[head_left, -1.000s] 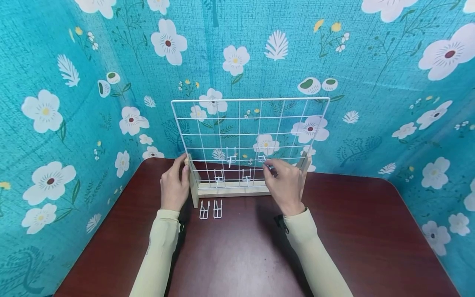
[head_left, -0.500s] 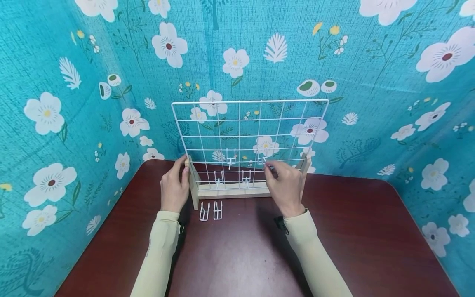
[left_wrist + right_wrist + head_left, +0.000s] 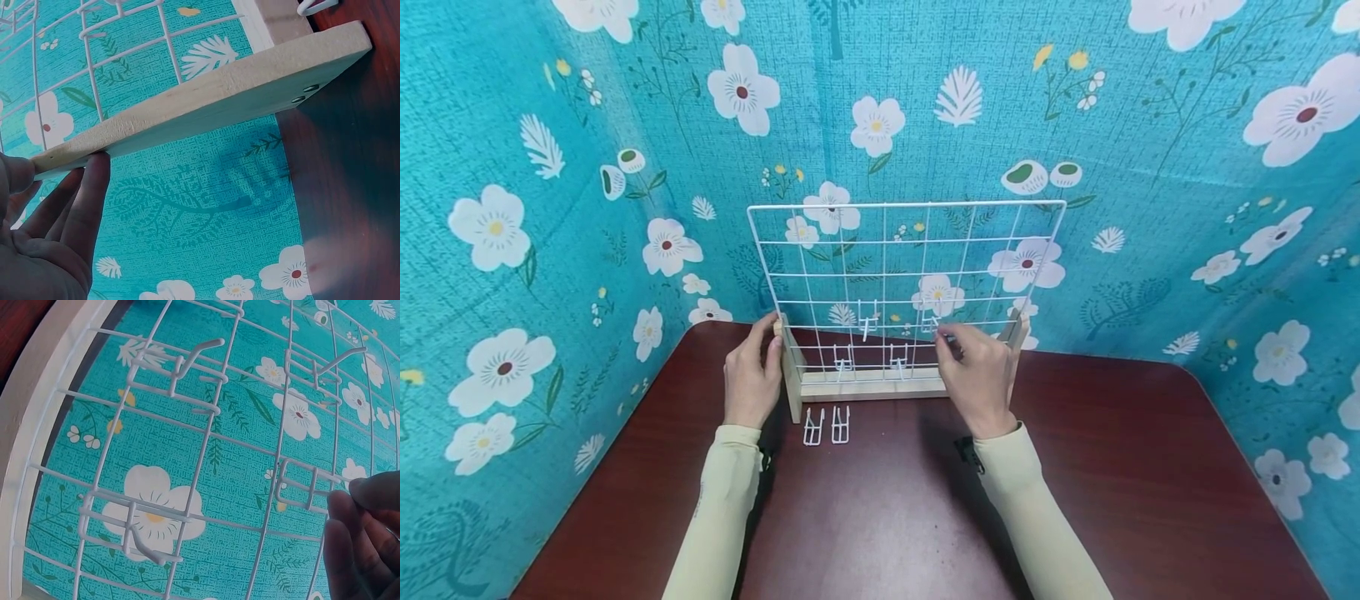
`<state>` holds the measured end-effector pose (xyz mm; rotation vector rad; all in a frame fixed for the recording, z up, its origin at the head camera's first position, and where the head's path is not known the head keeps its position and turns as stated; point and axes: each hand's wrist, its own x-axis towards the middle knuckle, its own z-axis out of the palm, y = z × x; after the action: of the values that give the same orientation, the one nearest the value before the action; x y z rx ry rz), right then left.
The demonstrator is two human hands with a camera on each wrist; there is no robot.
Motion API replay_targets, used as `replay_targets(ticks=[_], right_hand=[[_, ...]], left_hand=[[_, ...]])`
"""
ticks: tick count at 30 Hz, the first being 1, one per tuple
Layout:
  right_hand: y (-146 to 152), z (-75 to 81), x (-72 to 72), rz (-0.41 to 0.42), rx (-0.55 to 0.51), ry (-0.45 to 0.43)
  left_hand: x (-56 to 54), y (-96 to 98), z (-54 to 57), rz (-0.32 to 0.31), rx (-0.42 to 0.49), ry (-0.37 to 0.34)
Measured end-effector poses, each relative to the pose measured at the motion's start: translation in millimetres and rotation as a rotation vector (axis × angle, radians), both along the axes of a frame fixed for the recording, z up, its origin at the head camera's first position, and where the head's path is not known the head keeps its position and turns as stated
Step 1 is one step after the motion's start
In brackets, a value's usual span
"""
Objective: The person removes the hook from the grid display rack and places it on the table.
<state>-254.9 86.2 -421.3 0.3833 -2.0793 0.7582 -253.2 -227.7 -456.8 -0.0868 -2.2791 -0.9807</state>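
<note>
A white wire grid panel point(image 3: 883, 272) stands upright in a wooden base, with several white wire hooks on its lower part. My right hand point(image 3: 977, 371) pinches the prong of one hook point(image 3: 299, 481) between thumb and index finger, and this hook's frame lies against the grid wires. Its neighbour point(image 3: 867, 321) hangs to the left at about the same height, and two more hooks point(image 3: 842, 360) sit lower down. With my left hand point(image 3: 752, 375) I grip the top of the wooden side piece point(image 3: 206, 94), thumb on one side and fingers on the other.
Two loose white hooks, one left point(image 3: 813, 427) and one right point(image 3: 840, 425), lie on the dark red-brown table point(image 3: 880, 517) in front of the base's left end. A teal flowered cloth point(image 3: 880, 75) hangs close behind the table and along both sides.
</note>
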Motion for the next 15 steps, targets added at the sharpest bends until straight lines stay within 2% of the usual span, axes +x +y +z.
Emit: replay_targets(ticks=[15], right_hand=[[0.9,0.4,1.3,0.017,-0.033,0.046]], left_hand=[[-0.1,-0.4,-1.4,0.03,-0.015,0.005]])
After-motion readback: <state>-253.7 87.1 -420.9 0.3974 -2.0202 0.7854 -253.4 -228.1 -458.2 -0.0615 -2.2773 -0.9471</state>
